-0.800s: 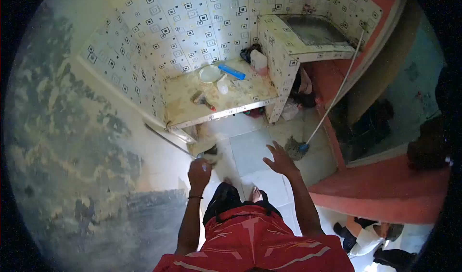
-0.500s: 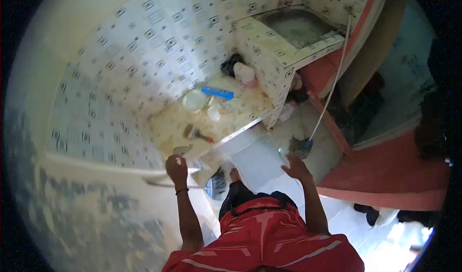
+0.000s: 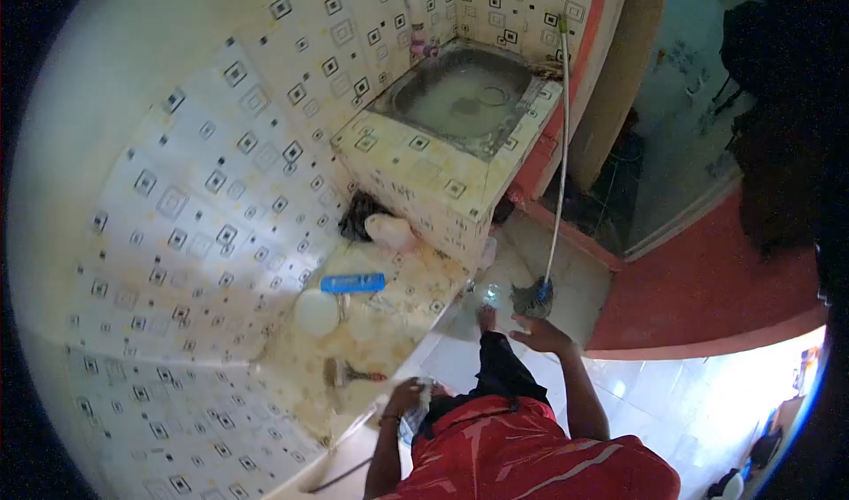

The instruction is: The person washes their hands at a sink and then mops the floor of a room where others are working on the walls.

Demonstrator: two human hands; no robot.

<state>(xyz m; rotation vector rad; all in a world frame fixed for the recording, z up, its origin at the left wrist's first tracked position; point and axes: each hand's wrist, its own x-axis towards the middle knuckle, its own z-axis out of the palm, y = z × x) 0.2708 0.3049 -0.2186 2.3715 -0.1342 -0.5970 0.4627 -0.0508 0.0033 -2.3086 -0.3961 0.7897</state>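
Observation:
My left hand [image 3: 405,400] is low, left of the red shirt, its fingers curled beside something pale that I cannot make out. My right hand [image 3: 541,334] hangs with its fingers apart, empty, just below the dark bristly head of a long-handled brush [image 3: 533,298]. On the stained ledge [image 3: 416,279] lie a paintbrush [image 3: 340,374] with a red-tipped handle, a round white lid or dish [image 3: 317,312] and a blue box [image 3: 353,283]. The paintbrush is the nearest of these to my left hand.
A metal basin [image 3: 460,93] holding cloudy water is set in a tiled counter [image 3: 411,160]. A black bag [image 3: 361,217] and a white container [image 3: 389,232] sit against its base. The brush's pole leans by the red-edged doorway. A red low wall [image 3: 707,279] stands at right.
The view has turned and moved toward the basin. My left hand has come down and closer to my body. A bare foot is now farther forward, near the bristly head. My right hand stays apart-fingered.

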